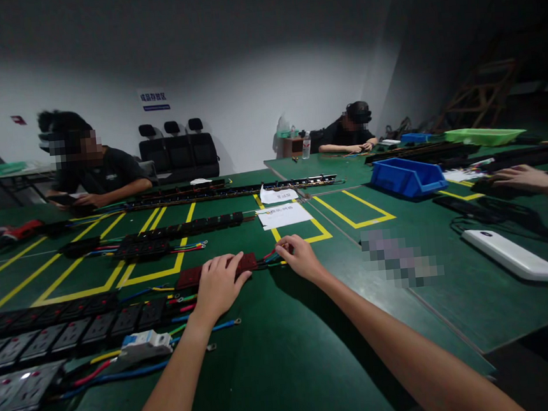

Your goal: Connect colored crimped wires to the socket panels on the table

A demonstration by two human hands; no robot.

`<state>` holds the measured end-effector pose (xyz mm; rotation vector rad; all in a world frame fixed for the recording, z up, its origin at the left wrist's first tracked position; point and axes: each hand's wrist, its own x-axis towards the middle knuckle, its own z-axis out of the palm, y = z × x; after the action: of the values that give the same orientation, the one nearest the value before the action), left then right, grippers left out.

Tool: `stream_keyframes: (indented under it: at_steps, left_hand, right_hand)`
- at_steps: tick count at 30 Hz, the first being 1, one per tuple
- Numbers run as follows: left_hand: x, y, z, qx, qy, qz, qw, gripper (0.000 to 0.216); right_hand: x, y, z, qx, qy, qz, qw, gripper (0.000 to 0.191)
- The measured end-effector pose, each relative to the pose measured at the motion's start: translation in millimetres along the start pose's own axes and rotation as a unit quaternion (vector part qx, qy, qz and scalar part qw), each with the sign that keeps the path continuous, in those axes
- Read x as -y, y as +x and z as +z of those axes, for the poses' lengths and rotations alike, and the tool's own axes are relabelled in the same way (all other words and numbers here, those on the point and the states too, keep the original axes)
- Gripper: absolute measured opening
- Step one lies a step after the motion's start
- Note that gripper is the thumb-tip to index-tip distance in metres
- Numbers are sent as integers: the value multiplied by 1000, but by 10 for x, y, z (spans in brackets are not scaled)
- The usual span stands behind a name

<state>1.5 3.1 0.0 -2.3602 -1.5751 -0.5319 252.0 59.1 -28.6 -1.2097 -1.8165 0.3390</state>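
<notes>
One green table (288, 370) fills the lower frame; at mid-frame on it lies a red strip (190, 277), the left hand (221, 285) flat and open upon it, the right hand (300, 259) pinching the wires (271, 257) at the strip's right end.

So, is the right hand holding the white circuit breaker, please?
No, the right hand pinches wires beside the red socket strip; the circuit breaker lies apart.

Red module (189, 277) (half under left hand (220, 287))
</notes>
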Motion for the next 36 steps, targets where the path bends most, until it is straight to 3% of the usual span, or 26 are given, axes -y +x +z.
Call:
stream_keyframes:
  at_steps: [5,10,22,26,30,32,36]
  left_hand:
    - [-9,-10,2,3,-1,-1,1000,50]
    - [1,-15,11,6,-4,-4,1000,50]
    - [-10,-7,-28,9,-10,-7,1000,51]
    - [0,-8,-18,9,-10,-5,1000,51]
    - [-1,-8,-8,5,-10,-4,1000,51]
    - [-6,-11,-4,3,-9,-5,1000,50]
    - [-11,-17,3,-1,-7,-6,1000,50]
  right_hand:
    - [148,-37,28,-22,-14,40,999,20]
    - [248,-41,11,-3,-14,65,998,27]
    - [40,9,-199,82,-175,128,973,33]
    - [7,24,-199,96,-130,105,981,30]
    - [102,11,-131,33,-81,38,995,27]
    - [201,-18,-92,3,-91,4,996,24]
    - [357,-74,-64,14,-157,-56,986,22]
